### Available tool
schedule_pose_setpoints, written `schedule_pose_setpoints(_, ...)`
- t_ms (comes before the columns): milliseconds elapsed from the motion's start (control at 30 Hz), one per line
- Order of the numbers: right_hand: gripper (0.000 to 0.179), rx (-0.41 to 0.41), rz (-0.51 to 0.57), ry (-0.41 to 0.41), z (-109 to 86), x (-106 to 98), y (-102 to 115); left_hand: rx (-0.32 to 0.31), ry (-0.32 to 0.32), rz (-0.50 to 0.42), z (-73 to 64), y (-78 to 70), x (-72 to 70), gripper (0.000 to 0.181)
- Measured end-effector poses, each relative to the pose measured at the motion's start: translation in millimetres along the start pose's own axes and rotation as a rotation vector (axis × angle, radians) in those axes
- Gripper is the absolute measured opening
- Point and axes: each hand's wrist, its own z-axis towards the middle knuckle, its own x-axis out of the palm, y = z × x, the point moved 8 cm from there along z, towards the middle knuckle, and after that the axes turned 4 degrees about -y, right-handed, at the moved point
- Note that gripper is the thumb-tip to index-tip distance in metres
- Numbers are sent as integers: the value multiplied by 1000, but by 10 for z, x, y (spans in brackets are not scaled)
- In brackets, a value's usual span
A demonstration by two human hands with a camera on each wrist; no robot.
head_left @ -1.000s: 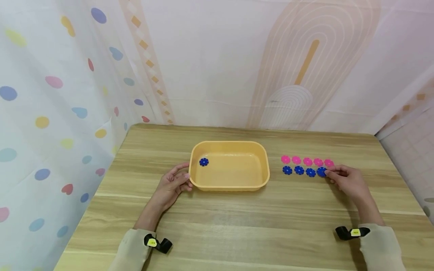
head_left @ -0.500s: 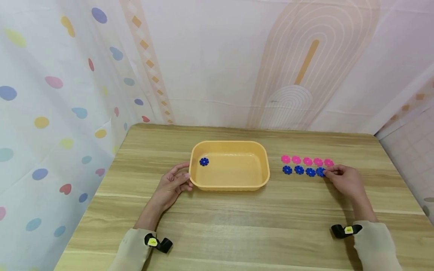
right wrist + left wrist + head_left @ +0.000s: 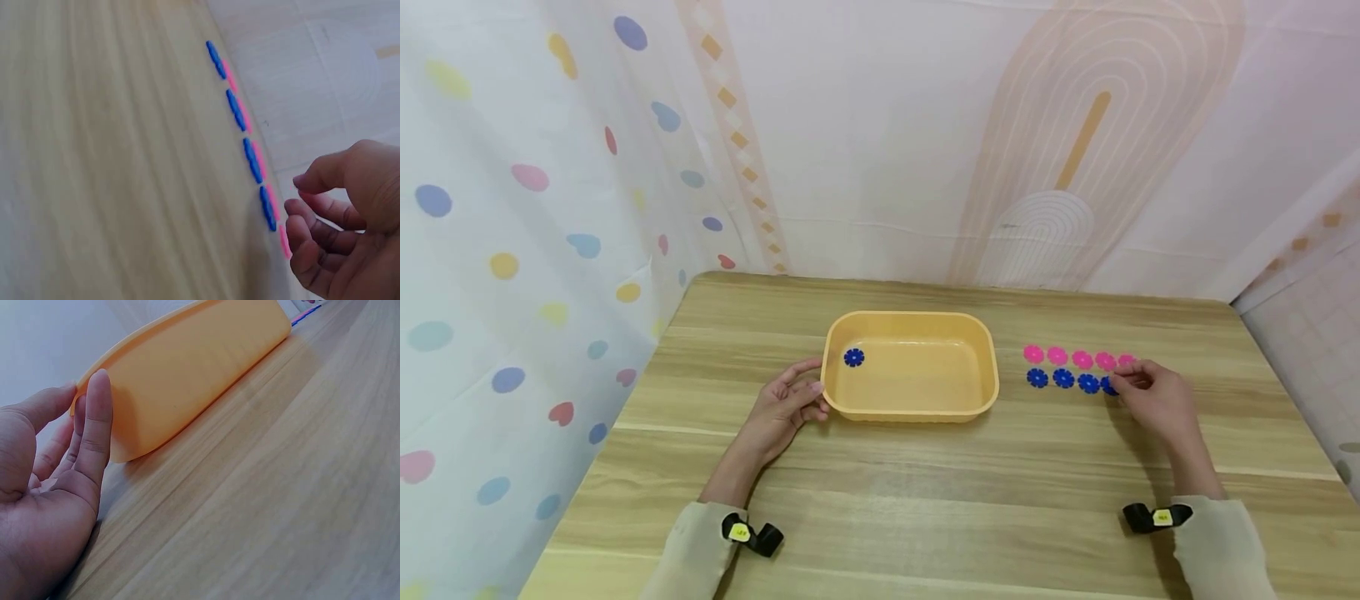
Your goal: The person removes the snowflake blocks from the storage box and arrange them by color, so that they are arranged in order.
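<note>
My left hand (image 3: 784,410) holds the left end of a yellow plastic basin (image 3: 910,414), thumb at the rim and fingers against the outer wall. Inside the basin, toward its left, lies one blue flower-shaped disc (image 3: 853,357). My right hand (image 3: 1159,402) hovers at the right end of two rows of flower-shaped discs. Its fingertips partly cover the last blue disc (image 3: 1107,386) in the head view. The right wrist view shows these fingers (image 3: 309,219) loosely bent, with nothing seen between them, beside the nearest blue disc (image 3: 267,208).
Behind the blue row runs a row of several pink discs (image 3: 1082,360), flat on the wooden table (image 3: 925,508). Patterned cloth (image 3: 865,150) hangs along the table's back and left sides. Each sleeve carries a black wrist camera (image 3: 1157,517).
My right hand has shifted slightly left and its fingers now cover more of the last blue disc, which looked larger under the fingers a second ago. The left hand and basin have stayed put.
</note>
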Motion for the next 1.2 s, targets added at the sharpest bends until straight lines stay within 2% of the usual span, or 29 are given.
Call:
schedule_pose_setpoints(267, 35, -144, 30, -13, -33, -11, 320, 1, 6, -6, 0, -4, 0, 53)
schedule_pose_setpoints(700, 34, -308, 107, 29, -35, 101, 793, 2, 7, -20, -7, -18, 19, 52)
schedule_pose_setpoints(967, 33, -347, 137, 48, 13, 221, 1073, 8, 16, -24, -5, -9, 10, 49)
schedule_pose_setpoints(1200, 38, -363, 179, 118, 33, 364, 1358, 6, 18, -26, -3, -6, 7, 48)
